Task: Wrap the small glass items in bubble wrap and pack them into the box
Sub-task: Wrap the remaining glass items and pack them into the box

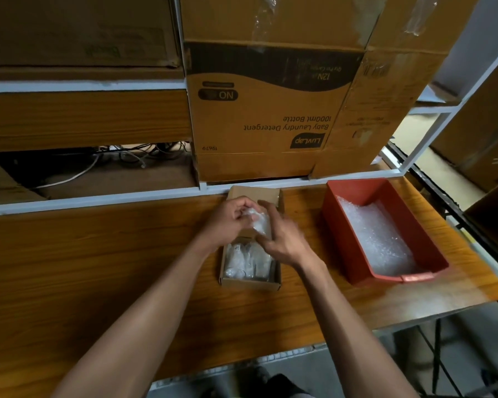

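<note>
Bubble-wrapped bundle [258,222] is grasped between left hand [230,218] and right hand [282,239], directly above the open box [249,280]. Free space lies at the box's far end, so the grip should lower it there.

Large cardboard cartons [270,110] fill white shelving [98,196] behind the wooden table [98,268].

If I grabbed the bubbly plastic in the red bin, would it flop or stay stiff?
Probably flop: the bubble wrap lies crumpled and loose in the red bin. It likely weighs very little, being thin, see-through and full of air bubbles. It might feel a bit slippery, since the surface looks shiny.
</note>
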The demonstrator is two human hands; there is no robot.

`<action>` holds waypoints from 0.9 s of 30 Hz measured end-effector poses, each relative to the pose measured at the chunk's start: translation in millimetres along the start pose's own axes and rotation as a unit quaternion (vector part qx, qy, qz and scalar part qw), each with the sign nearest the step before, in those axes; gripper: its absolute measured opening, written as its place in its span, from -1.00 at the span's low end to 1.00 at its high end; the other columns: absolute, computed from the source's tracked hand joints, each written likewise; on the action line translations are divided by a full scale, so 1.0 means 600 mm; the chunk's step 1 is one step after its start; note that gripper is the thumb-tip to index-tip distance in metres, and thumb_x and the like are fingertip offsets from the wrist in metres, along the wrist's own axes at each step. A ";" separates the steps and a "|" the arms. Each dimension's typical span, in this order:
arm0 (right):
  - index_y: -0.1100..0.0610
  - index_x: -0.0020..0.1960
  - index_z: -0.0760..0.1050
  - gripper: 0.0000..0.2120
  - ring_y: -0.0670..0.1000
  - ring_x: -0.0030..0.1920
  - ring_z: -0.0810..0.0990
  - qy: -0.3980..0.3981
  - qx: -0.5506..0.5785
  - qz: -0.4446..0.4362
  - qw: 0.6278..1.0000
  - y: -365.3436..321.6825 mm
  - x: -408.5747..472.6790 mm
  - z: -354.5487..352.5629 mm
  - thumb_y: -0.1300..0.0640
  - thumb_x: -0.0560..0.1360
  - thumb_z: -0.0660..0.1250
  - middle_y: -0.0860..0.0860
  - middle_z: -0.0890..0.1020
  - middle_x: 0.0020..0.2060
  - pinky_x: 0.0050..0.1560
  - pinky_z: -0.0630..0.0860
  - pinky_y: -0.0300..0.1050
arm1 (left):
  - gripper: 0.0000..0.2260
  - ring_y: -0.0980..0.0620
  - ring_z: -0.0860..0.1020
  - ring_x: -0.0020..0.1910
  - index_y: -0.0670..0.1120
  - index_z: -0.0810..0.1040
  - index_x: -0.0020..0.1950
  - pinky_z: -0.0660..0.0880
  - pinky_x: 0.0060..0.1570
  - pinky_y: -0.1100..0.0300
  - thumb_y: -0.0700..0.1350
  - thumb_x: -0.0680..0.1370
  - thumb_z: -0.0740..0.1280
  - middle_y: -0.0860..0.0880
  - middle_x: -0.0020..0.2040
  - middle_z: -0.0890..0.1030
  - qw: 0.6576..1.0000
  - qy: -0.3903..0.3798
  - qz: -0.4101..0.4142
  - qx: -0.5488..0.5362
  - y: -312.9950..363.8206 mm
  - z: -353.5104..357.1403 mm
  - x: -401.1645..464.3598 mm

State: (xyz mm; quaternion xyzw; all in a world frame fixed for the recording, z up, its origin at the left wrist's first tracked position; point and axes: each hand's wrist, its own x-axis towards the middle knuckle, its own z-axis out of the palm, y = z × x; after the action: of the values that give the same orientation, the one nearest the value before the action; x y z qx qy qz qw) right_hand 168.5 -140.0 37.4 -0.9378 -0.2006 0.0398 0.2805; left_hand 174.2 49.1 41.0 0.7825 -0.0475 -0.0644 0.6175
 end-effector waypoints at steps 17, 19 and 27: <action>-0.01 0.10 0.57 -0.67 -0.17 -0.32 0.57 -0.085 0.260 0.041 0.961 0.104 -0.006 -0.083 -0.20 0.73 0.15 -0.11 0.59 -0.27 -0.28 0.51 -0.14 | -0.80 -0.06 0.68 0.19 0.00 0.68 0.01 0.68 0.12 -0.03 -0.31 0.64 0.40 -0.07 0.16 0.69 0.996 0.041 -0.014 -0.072 0.001 0.041 0.033; -0.01 0.02 0.55 -0.68 -0.13 -0.30 0.57 -0.069 0.243 0.042 0.967 0.114 -0.002 -0.078 -0.17 0.74 0.15 -0.10 0.58 -0.28 -0.24 0.54 0.02 | -0.86 -0.09 0.69 0.21 -0.05 0.66 0.09 0.66 0.19 -0.11 -0.29 0.64 0.40 -0.11 0.21 0.67 0.993 0.030 -0.032 -0.109 -0.009 0.049 0.027; 0.01 0.13 0.52 -0.64 -0.05 -0.16 0.55 -0.100 0.208 0.026 0.973 0.107 0.015 -0.061 -0.22 0.73 0.11 -0.06 0.59 -0.14 -0.08 0.56 0.18 | -0.72 -0.05 0.70 0.13 0.08 0.69 0.24 0.68 0.14 -0.12 -0.07 0.55 0.56 0.02 0.16 0.72 1.000 -0.001 -0.020 -0.017 -0.013 0.047 0.022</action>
State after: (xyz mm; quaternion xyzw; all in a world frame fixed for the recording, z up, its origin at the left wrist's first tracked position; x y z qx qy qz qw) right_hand 206.5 -204.0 33.8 -0.8550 -0.1909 0.1817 0.4466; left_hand 182.5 21.7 26.7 0.7727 -0.0309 -0.0783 0.6292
